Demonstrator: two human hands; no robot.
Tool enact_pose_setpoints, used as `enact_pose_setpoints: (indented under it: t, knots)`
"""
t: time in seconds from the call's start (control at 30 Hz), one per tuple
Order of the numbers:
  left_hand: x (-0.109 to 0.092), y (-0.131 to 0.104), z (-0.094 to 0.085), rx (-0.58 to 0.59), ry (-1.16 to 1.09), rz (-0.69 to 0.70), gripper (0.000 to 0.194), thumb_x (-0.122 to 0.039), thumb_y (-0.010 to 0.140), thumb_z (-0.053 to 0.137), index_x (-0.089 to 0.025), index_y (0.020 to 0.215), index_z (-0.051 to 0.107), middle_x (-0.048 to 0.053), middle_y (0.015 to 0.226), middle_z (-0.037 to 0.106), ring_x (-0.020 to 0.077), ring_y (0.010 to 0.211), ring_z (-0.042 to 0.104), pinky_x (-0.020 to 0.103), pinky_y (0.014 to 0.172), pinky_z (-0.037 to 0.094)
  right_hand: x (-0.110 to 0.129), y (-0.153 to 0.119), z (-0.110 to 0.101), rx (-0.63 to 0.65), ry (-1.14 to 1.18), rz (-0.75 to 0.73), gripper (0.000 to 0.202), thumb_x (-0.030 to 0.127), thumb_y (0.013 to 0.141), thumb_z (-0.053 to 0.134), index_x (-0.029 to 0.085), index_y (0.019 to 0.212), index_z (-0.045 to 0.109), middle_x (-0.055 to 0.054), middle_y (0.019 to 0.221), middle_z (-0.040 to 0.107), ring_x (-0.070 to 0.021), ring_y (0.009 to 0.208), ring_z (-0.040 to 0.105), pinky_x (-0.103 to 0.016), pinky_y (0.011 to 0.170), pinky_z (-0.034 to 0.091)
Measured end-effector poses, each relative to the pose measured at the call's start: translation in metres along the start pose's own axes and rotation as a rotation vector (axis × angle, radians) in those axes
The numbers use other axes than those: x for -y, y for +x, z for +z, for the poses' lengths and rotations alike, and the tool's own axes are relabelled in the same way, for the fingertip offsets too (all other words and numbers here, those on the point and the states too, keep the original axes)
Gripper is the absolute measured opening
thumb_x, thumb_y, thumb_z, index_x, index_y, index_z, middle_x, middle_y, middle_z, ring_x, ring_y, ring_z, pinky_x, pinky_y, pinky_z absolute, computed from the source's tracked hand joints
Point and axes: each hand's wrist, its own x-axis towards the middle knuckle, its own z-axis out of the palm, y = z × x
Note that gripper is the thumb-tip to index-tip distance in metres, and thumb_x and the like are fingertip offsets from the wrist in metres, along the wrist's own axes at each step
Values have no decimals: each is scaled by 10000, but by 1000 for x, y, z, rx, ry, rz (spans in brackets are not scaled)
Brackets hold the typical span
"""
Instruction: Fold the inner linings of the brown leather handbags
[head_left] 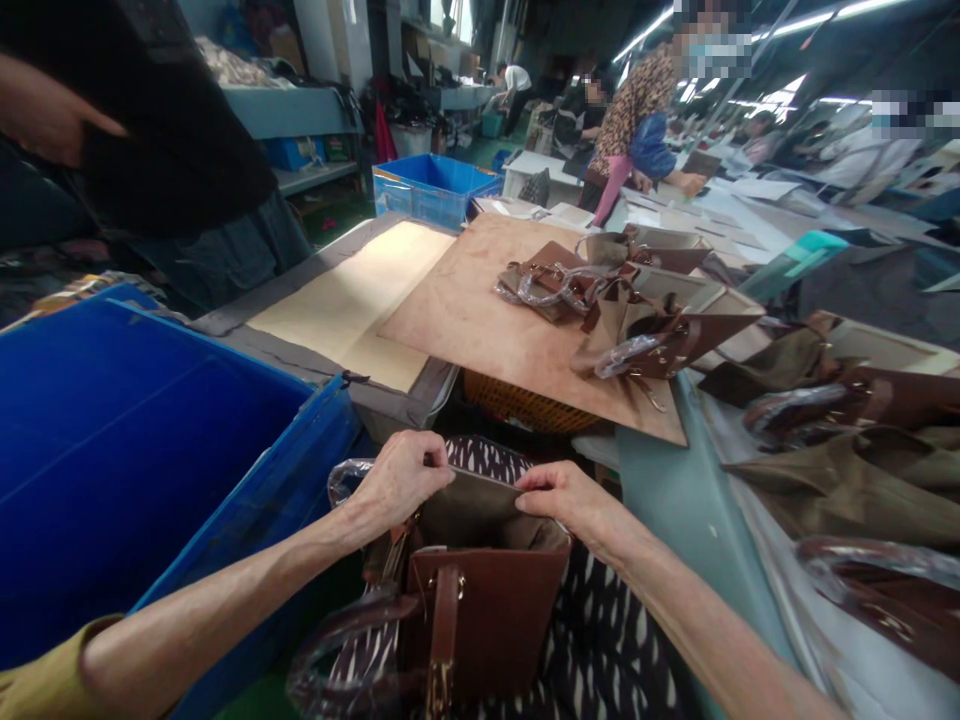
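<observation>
A brown handbag [487, 610] with an olive lining rests upright on my lap, its mouth open toward me. My left hand [409, 475] pinches the far rim of the bag at its left part. At the right part of that same rim, the fingers of my right hand [562, 497] are closed on the edge. The thin edge of the lining [480, 485] runs between both hands. A plastic-wrapped handle [352, 640] hangs at the bag's near left side, and another wrapped loop shows behind my left wrist.
A big blue bin [150, 400] stands at the left. Ahead, a brown board [480, 290] bears several brown bags; more bags [862, 400] lie on the right-hand table. A person in black [142, 120] stands at the left, and another in leopard print [634, 110] works farther back.
</observation>
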Motion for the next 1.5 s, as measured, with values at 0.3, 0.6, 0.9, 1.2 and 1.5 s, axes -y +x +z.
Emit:
enact_pose_setpoints:
  t: [0.3,0.6,0.9,1.2,1.5]
  knots:
    - [0,-5,-4,61,-20,83,110,-228,697,541,-171,603,553,-45,591,549,113,612,511,201,598,344,-9,4,-10,110,197,107,305,350,464,717,134,657,619,21,516,593,-95,462,514,-229,503,393]
    - [1,-8,-4,93,1,53,139,-270,715,533,-168,631,576,-43,576,541,106,570,480,201,544,323,-8,1,1,51,161,85,247,366,571,673,133,598,596,27,450,555,-75,389,446,-200,414,300]
    - [-1,-9,-1,31,9,5,116,-217,680,535,-164,585,577,-41,549,552,97,557,491,193,557,329,-15,1,8,-17,59,47,231,379,654,600,160,595,556,45,438,519,-72,387,421,-193,407,259]
    - [-2,-8,-2,40,76,6,126,-224,673,531,-170,569,577,-40,526,538,104,546,488,201,542,315,-13,1,12,-54,-14,52,178,317,676,531,177,568,516,69,417,408,-67,382,318,-214,399,172]
    - [-10,-10,-4,48,74,12,141,-212,674,502,-157,568,578,-43,503,510,95,519,455,198,525,303,-4,-4,6,-16,-185,-104,300,413,720,553,159,560,545,66,448,383,-64,436,299,-215,436,189]
